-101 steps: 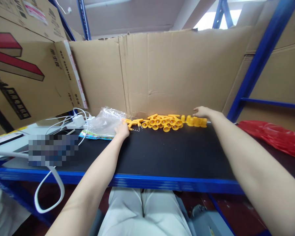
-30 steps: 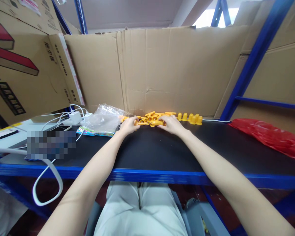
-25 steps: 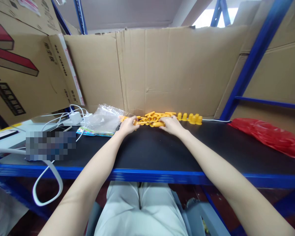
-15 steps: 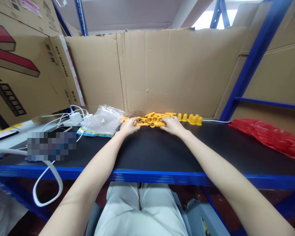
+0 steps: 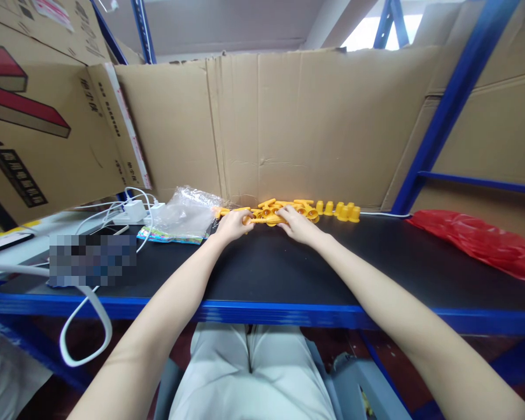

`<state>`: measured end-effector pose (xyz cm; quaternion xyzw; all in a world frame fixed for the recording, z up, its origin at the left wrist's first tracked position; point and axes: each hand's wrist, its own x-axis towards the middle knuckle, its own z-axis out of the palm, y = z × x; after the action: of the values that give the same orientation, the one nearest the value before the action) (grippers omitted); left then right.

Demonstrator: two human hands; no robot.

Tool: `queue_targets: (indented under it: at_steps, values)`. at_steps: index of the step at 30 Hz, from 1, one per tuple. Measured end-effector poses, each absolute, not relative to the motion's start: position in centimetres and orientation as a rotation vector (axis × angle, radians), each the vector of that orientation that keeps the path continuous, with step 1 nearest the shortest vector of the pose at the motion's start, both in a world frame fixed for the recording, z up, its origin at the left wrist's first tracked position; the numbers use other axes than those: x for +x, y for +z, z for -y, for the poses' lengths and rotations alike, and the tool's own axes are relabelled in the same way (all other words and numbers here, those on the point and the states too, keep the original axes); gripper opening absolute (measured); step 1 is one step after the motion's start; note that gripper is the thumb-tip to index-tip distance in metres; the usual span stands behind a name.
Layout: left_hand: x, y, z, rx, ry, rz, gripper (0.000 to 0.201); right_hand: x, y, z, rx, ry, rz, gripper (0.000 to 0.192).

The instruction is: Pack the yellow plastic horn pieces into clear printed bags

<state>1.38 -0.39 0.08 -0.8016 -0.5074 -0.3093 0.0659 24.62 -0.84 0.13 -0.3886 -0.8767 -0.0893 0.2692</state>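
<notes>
Yellow plastic parts; black tabletop; red bag.

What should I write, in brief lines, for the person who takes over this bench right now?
Left hand: on the black bench, fingers at the left end of the yellow plastic pieces; grip unclear.
Right hand: fingers on the same pile, from the right; grip unclear.
Things: pile lies against the cardboard wall; upright yellow caps stand to its right; clear plastic bag lies to its left.
Done: pieces lie bunched between the hands.
Left: nothing lifted; caps untouched.
</notes>
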Motion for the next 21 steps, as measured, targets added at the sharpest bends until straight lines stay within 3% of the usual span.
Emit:
queue_targets:
  at_steps: [4, 9, 14, 18, 21]
  values:
    - [1.2, 0.3, 0.6, -2.432, -0.918, 1.531, 0.028, 24.7, -0.2, 0.1, -0.988, -0.049, 2.29, 0.024]
    - [1.2, 0.4, 0.5, -2.403, -0.907, 1.515, 0.025, 25.6, 0.1, -0.5, -0.993, 0.528, 2.132, 0.04]
    - [1.2, 0.5, 0.7, -2.383, -0.907, 1.474, 0.023, 25.7, 0.4, 0.0, -0.971, 0.939, 1.976, 0.026]
    - [1.4, 0.3, 0.7, -2.375, -0.888, 1.464, 0.022, 24.9, 0.5, 0.6, -1.047, 1.107, 1.812, 0.039]
    - [1.5, 0.0, 0.4, -2.353, -0.879, 1.525, 0.022, 24.8, 0.7, 0.8, -1.069, 1.168, 1.778, 0.035]
